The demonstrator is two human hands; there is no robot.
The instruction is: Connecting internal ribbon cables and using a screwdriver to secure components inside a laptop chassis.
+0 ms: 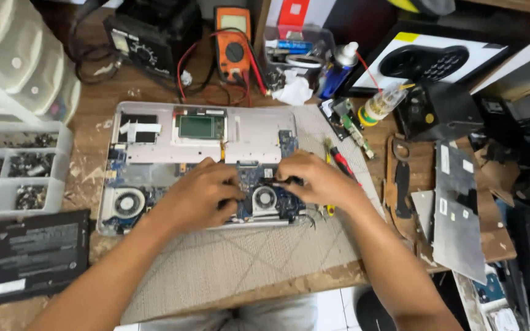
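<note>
Laptop (154, 147): opened, board exposed, on mat (228, 270).
Left hand (200, 193): fingers curled, pressing board beside fan (265, 198).
Right hand (317, 178): pinching small black part (288, 181).
Screwdriver (340, 162): beside right hand.

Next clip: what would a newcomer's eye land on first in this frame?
First, the opened laptop at the centre of the wooden workbench, its circuit board and two cooling fans exposed. Both hands sit on it: the left hand and right hand press around the right-hand fan. Behind it, an orange multimeter with red leads stands out; a tray of screws sits at the left.
</note>
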